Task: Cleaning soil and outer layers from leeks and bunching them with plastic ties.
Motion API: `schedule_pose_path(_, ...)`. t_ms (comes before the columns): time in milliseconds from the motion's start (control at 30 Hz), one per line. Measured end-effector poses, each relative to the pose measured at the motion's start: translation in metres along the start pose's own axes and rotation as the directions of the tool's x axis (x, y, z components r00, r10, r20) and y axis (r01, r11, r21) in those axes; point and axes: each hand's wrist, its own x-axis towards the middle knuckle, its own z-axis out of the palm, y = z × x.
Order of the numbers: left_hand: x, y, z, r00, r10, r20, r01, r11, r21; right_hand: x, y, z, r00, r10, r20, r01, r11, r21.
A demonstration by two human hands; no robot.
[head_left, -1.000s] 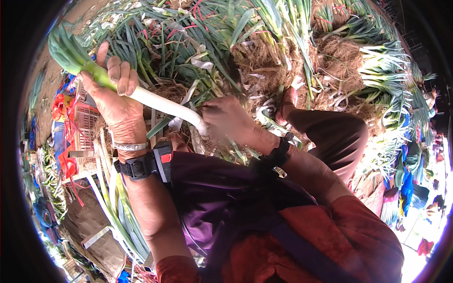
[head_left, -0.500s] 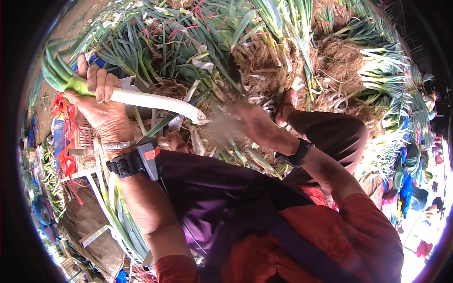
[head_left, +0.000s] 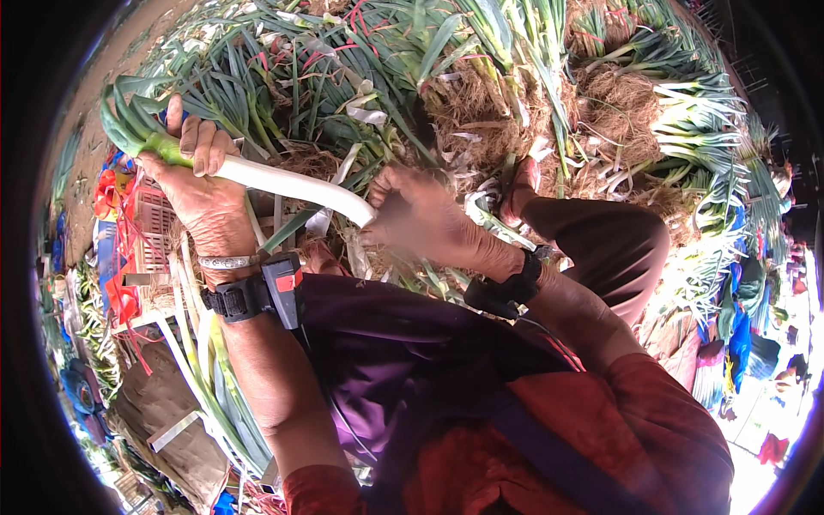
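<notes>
A large green onion [head_left: 296, 184], with a long smooth white stalk and green leaves, stretches across the front of me. My left hand [head_left: 199, 176] is closed round it where the white turns green, its leaves sticking out beyond the fingers at the upper left. At the white root end is my right hand [head_left: 429, 215], its fingers curled and pinched at the stalk's tip. Part of that hand is smeared by motion, so the exact contact is hard to see. More long green onions [head_left: 206, 369] lie beside my left forearm.
Heaped bundles of green onions [head_left: 343, 94] with brown roots [head_left: 476, 120] cover the ground ahead. More bundles [head_left: 699, 129] are stacked at the right. A pale plastic crate [head_left: 154, 223] and red ribbons [head_left: 124, 292] are at the left, above brown sheeting [head_left: 159, 395].
My right hand has come left to the stalk's root end, its fingers now curled there. My left hand, with the green onion, has shifted slightly right.
</notes>
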Motion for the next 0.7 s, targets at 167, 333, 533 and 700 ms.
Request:
schedule_pose_path(167, 0.002, 0.001, -0.007, 1.000, 0.007, -0.027, -0.006, 0.999, 0.045, -0.003, 0.003, 0.004, 0.991, 0.132, -0.037, -0.136, 0.976, -0.168)
schedule_pose_path(333, 0.002, 0.003, -0.005, 0.988, 0.048, -0.149, -0.034, 0.995, 0.096, -0.001, -0.001, 0.008, 0.987, 0.149, -0.052, -0.148, 0.989, 0.018)
schedule_pose_path(533, 0.000, -0.018, 0.056, 0.974, 0.065, -0.217, -0.081, 0.994, -0.068, -0.006, -0.009, 0.003, 0.915, 0.273, 0.296, -0.402, 0.569, 0.718)
schedule_pose_path(700, -0.010, -0.019, 0.050, 0.993, -0.071, 0.093, 0.059, 0.990, 0.128, -0.002, -0.012, 0.015, 0.889, 0.303, 0.343, -0.444, 0.750, 0.489)
